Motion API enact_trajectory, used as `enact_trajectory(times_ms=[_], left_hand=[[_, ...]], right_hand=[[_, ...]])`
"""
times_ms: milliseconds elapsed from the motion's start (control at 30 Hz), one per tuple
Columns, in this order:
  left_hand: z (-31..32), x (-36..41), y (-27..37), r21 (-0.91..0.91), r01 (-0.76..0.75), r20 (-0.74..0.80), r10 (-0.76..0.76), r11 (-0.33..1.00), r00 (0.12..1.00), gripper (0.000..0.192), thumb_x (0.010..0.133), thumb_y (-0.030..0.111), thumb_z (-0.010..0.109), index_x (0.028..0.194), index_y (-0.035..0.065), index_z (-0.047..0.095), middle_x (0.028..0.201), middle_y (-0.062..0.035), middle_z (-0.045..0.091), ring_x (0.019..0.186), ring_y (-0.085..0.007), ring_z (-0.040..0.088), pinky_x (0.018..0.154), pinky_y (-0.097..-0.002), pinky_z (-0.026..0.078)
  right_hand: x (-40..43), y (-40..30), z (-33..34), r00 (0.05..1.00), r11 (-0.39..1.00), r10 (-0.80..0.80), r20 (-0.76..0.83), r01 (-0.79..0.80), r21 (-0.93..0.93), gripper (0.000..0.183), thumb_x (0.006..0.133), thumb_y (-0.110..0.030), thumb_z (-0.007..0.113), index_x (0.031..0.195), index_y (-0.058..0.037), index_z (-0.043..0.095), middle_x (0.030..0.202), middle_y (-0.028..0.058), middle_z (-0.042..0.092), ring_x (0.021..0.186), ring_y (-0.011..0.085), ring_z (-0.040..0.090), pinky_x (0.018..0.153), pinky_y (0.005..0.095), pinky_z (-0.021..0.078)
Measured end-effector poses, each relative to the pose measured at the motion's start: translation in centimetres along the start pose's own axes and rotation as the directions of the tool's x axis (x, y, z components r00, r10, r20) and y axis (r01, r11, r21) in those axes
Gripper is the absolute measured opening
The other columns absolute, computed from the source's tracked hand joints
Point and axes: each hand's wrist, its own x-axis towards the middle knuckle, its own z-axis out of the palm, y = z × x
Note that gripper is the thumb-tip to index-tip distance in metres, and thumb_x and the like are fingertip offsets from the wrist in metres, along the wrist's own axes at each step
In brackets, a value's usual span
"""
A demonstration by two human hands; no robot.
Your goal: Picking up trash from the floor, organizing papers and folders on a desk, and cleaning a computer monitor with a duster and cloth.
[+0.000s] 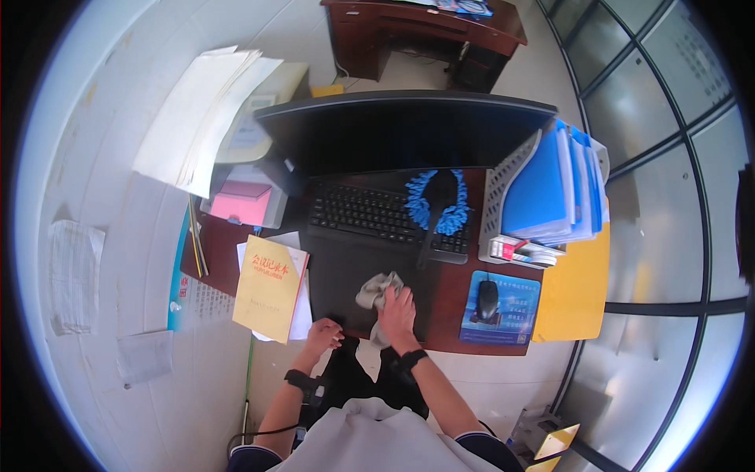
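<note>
My right hand (396, 315) presses a crumpled grey-beige cloth (373, 291) onto the black desk mat (342, 265), and part of the cloth hangs over the front edge. At that edge, my left hand (325, 336) rests with loosely curled fingers; nothing shows in it. Beyond the cloth lies a black keyboard (365, 212). A duster with blue microfibre fringe (454, 220) and a black handle lies across the keyboard's right part. Left of the mat, a yellow notebook (270, 289) bearing writing sits on white papers.
A black monitor (407, 133) stands behind the keyboard. To the right are a grey file rack (494, 218) with blue folders (534, 183), a yellow folder (572, 289), and a mouse (488, 300) on a blue mouse pad (531, 307). A pink box (239, 203) is at left, beside the wall.
</note>
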Motion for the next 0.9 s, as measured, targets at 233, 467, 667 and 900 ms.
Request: enact_trajectory(times_ms=[233,467,667,900], left_hand=[[0.2,2.5,-2.8,-0.036,-0.076,-0.116,0.072,0.996,0.991,0.019,0.083,0.018,0.06,0.08,0.0008,0.053,0.069,-0.0089,0.063,0.049,-0.0147,0.059,0.045,-0.0265,0.049],[-0.4,4.1,-3.6,0.416,-0.155,-0.061,0.198,0.896,0.978,0.029,0.075,0.022,0.062,0.087,-0.0021,0.052,0.076,-0.024,0.062,0.073,-0.0392,0.062,0.066,-0.0438,0.051],[0.1,2.7,0.0,0.614,-0.145,0.036,0.155,0.776,0.987,0.042,0.074,0.024,0.06,0.096,-0.0072,0.044,0.088,-0.0316,0.059,0.088,-0.0443,0.058,0.079,-0.0474,0.048],[0.3,2.1,1.1,0.585,-0.133,0.029,0.143,0.8,0.989,0.044,0.074,0.025,0.061,0.096,-0.0068,0.041,0.088,-0.0322,0.059,0.088,-0.0442,0.058,0.079,-0.0473,0.048]], right_hand=[[3.9,-2.2,1.6,0.998,0.997,0.048,-0.04,-0.05,-0.06,0.048,0.067,-0.011,0.068,0.108,-0.0142,0.044,0.099,0.0144,0.041,0.096,0.0331,0.047,0.075,0.0409,0.0437],[-6.3,-4.0,3.0,0.99,0.998,0.055,0.13,-0.05,-0.04,0.049,0.062,-0.002,0.067,0.105,-0.0086,0.043,0.099,0.0181,0.04,0.094,0.039,0.048,0.073,0.045,0.0461],[-2.4,-3.9,2.0,0.994,0.996,0.07,0.081,-0.065,-0.056,0.049,0.063,0.0,0.065,0.105,-0.0086,0.042,0.1,0.0192,0.04,0.094,0.0412,0.049,0.072,0.0467,0.0472],[4.8,-3.9,1.4,0.912,0.913,0.396,-0.106,-0.403,-0.062,0.051,0.068,-0.002,0.067,0.11,-0.0125,0.04,0.105,0.0186,0.039,0.1,0.0407,0.047,0.073,0.0452,0.0484]])
